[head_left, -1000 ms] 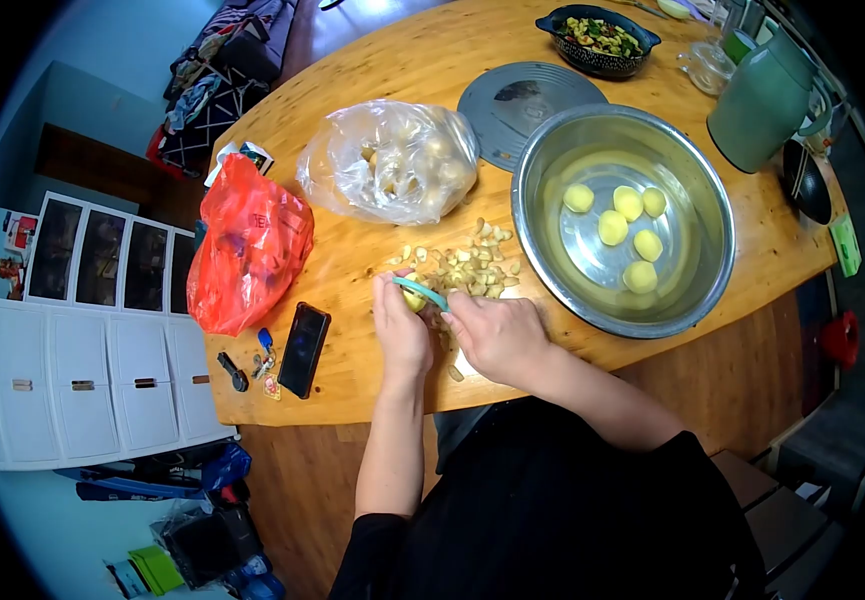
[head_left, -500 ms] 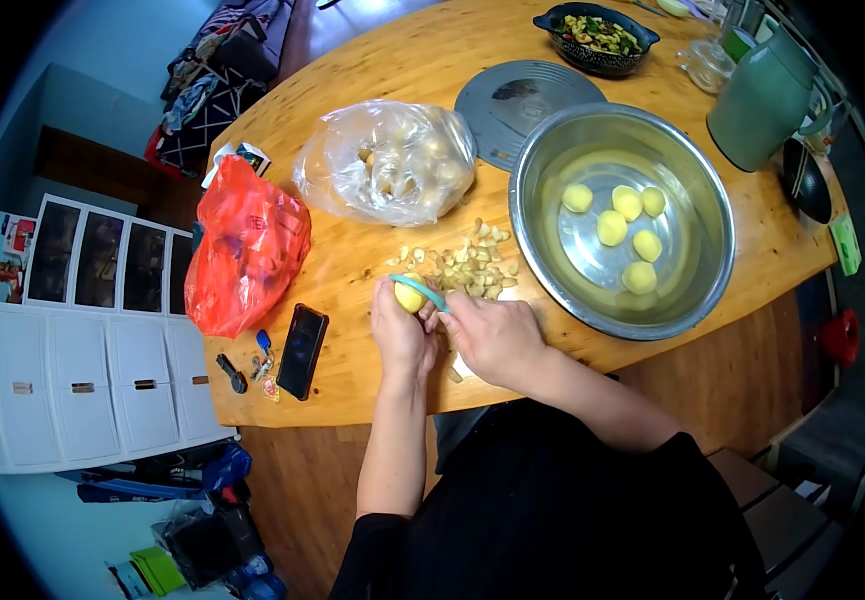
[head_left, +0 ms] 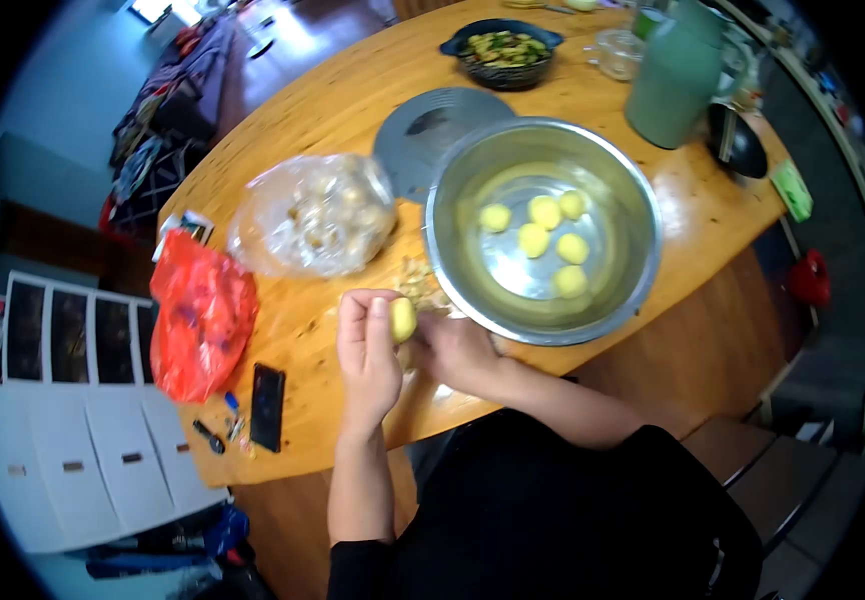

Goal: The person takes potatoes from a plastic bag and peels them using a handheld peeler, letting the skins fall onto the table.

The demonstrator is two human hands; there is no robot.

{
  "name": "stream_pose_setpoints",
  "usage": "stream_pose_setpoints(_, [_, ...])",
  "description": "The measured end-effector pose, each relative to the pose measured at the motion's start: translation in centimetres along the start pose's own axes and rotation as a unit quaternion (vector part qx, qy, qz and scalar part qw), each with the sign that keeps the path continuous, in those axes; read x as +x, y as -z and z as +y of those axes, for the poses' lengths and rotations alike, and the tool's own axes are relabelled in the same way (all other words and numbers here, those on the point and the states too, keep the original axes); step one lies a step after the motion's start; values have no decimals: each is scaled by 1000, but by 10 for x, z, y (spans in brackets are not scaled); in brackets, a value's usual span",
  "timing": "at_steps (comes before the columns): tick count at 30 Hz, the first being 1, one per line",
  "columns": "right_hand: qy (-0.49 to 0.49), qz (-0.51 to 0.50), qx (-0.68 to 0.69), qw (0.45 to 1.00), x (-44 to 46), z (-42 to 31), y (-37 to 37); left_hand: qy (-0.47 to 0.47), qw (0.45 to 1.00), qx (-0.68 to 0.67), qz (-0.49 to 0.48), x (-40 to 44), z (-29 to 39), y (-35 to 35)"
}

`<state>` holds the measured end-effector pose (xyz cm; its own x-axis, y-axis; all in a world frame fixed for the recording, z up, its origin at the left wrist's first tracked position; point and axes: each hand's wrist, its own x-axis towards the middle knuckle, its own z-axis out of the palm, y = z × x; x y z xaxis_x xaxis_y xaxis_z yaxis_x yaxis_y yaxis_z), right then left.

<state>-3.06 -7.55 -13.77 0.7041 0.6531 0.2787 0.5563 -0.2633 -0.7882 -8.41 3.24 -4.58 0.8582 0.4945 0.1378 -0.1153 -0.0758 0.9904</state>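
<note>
My left hand is raised over the near edge of the table, its fingers closed on a peeled yellow potato. Just to the right is my right hand, lower down, with its fingers curled and partly blurred; whatever it holds is hidden, and the turquoise peeler does not show now. Potato peelings lie on the wood beyond both hands. A large steel basin stands to the right, holding several peeled potatoes in what looks like water.
On the wooden table are a clear bag of unpeeled potatoes, a red plastic bag, a phone and keys. Behind the basin sit a grey round mat, a dish of food and a green jug.
The view has shifted. My left hand has lifted the potato away from the peelings, and my right hand has drawn apart from it. The turquoise peeler, seen against the potato before, is out of sight.
</note>
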Motion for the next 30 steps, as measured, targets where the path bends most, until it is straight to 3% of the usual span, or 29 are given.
stream_pose_setpoints(3, [-10, 16, 53, 998, 6, 0, 4, -167, 939, 263, -146, 23, 39, -44])
stream_pose_setpoints(4, [-23, 31, 82, 996, 6, -22, 28, -183, 920, 303, -167, 31, 43, -59])
stream_pose_setpoints(8, [-54, -89, 29, 994, 4, -10, 22, -219, 856, 428, -190, 52, 29, -91])
stream_pose_setpoints(12, [-42, -92, 30, 994, 1, -1, 14, -263, 785, 503, -248, 64, 17, -101])
stream_pose_setpoints(15, [-51, -92, 44, 993, 1, 6, 5, -227, 745, 538, -324, 72, 8, -103])
stream_pose_setpoints(18, [-43, -91, 17, 995, -4, 27, -25, -270, 756, 531, -270, 71, 19, -103])
stream_pose_setpoints(21, [37, 42, 31, 998, -6, 14, -9, -356, 796, 474, -126, 62, 50, -69])
stream_pose_setpoints(22, [64, 102, 43, 992, -7, 12, -9, -328, 838, 428, -77, 52, 50, -48])
stream_pose_setpoints(23, [22, 42, 72, 996, -5, 9, -4, -296, 875, 381, -27, 36, 48, -21])
stream_pose_setpoints(25, [38, 54, 116, 991, -5, 12, -4, -173, 926, 336, 28, 2, 43, 30])
stream_pose_setpoints(27, [30, 56, 98, 993, -5, 13, -3, -66, 941, 327, 54, -30, 10, 87])
stream_pose_setpoints(29, [65, 90, -6, 994, -2, 14, 2, 3, 933, 352, 70, -65, -6, 112])
stream_pose_setpoints(30, [31, 70, 48, 996, -2, 14, 2, 30, 927, 367, 66, -84, -15, 120])
